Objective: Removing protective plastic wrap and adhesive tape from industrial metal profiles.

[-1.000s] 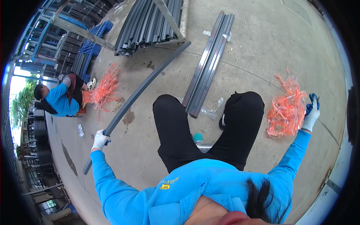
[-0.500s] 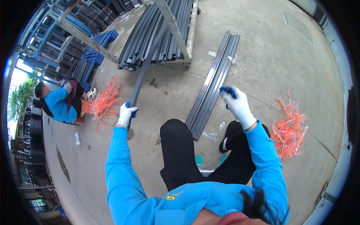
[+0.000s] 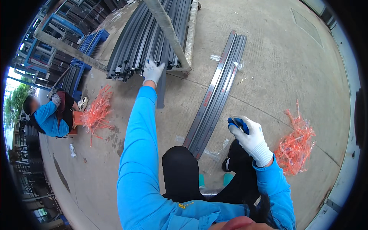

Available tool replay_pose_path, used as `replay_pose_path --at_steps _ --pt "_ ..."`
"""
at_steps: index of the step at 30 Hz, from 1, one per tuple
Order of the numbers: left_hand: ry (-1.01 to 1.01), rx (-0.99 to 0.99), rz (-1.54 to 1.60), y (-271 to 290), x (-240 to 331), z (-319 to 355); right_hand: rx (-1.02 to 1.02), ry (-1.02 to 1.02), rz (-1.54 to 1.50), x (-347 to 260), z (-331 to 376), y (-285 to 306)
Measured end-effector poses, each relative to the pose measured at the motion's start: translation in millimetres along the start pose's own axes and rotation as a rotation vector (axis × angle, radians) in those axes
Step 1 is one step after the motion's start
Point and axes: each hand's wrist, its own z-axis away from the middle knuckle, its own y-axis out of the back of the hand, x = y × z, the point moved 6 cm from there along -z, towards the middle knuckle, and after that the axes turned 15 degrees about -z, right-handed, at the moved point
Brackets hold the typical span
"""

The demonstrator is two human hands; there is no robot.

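My left hand (image 3: pixel 152 72), in a white glove, reaches out to the near ends of the stacked dark grey metal profiles (image 3: pixel 132 50). Its fingers are spread. One profile (image 3: pixel 161 94) sticks out of the stack toward me, right beside that hand, and the thumb lies at or over it. Over to the right, my right hand (image 3: pixel 251 138), in a white glove with a blue palm, is raised above my right knee with its fingers curled. Whatever it holds, if anything, is too small to name. Between my hands a bundle of long metal profiles (image 3: pixel 216 94) lies on the floor.
A metal rack frame (image 3: pixel 165 25) rises around the stack. Orange plastic strips lie in a heap (image 3: pixel 295 147) at right and another (image 3: pixel 96 113) at left. A seated co-worker (image 3: pixel 53 115) is at far left, near a blue pallet (image 3: pixel 90 46). Clear plastic scraps (image 3: pixel 217 151) lie by the bundle.
My left hand has moved forward and right to the stack, sliding a profile back so less sticks out; its fingers have spread. My right hand has come lower and nearer to me.
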Motion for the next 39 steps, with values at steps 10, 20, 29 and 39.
replay_pose_path --at_steps 10,20,29,39 --pt "0.217 -0.186 0.289 -104.4 -90.4 102.4 -0.050 -0.044 -0.062 -1.7 0.2 -4.9" --pt "0.480 -0.281 1.705 -112.9 -47.4 45.4 -0.006 -0.052 -0.124 13.4 3.3 -4.4" --pt "0.385 -0.179 1.263 -117.3 -14.8 38.7 -0.010 -0.053 -0.112 15.3 1.1 2.6" --pt "-0.472 -0.735 -0.353 -228.1 -29.6 327.3 0.004 -0.229 0.023 26.0 3.6 17.1"
